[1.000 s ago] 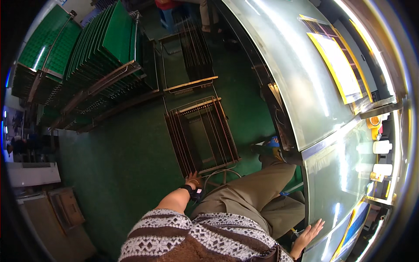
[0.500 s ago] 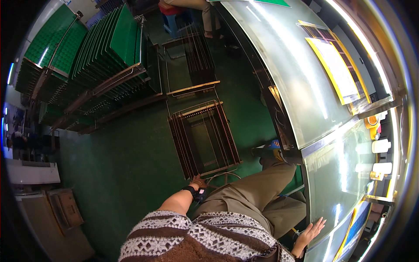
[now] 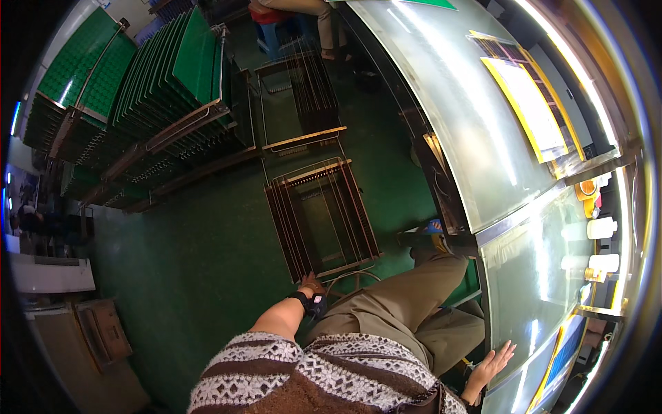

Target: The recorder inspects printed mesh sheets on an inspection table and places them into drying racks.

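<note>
My left hand [image 3: 312, 284], with a dark band at the wrist, is at the near left corner of a dark metal slotted rack [image 3: 276, 228] on the floor. Its fingers appear closed on the rack's near edge, though they are small and partly hidden. My right hand [image 3: 491, 366] lies with fingers apart on the edge of the glossy worktable [image 3: 514, 290] to my right, holding nothing.
Another dark rack [image 3: 314, 90] stands beyond the first. On the left, large racks hold several green panels [image 3: 196, 62]. Yellow-edged sheets [image 3: 527, 103] and white bottles [image 3: 602, 228] are on the table. Someone's leg [image 3: 324, 27] shows beside a blue stool [image 3: 267, 38].
My left hand has shifted very slightly at the rack's corner. The right hand stays on the table.
</note>
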A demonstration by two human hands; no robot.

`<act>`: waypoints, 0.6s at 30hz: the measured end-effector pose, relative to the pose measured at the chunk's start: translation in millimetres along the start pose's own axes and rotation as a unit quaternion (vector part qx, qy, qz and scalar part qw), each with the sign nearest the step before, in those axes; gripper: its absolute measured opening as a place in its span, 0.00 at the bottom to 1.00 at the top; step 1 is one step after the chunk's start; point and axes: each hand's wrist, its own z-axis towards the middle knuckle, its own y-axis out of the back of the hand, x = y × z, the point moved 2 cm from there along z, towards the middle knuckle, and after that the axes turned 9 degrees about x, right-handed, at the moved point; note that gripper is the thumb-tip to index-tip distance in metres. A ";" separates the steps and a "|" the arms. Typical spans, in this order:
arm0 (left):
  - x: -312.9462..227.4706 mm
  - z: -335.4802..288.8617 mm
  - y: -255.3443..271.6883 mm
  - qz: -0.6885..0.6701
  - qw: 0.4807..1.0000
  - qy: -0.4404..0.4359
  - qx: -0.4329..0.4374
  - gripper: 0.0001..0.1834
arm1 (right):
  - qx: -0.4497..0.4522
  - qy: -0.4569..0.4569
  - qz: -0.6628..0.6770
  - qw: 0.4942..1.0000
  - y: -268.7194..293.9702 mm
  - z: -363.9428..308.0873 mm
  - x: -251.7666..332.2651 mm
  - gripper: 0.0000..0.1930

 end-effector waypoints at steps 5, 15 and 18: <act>16.2 5.9 3.9 -0.106 0.992 0.026 -0.070 0.31 | -0.001 0.004 0.000 1.000 0.4 0.3 0.8 0.24; 39.6 52.0 17.2 -0.173 0.973 0.029 -0.149 0.36 | 0.003 0.002 0.011 1.000 3.4 0.8 4.8 0.24; 38.9 52.6 21.0 -0.172 0.979 0.006 -0.109 0.37 | 0.002 0.006 0.007 1.000 2.9 1.3 5.3 0.24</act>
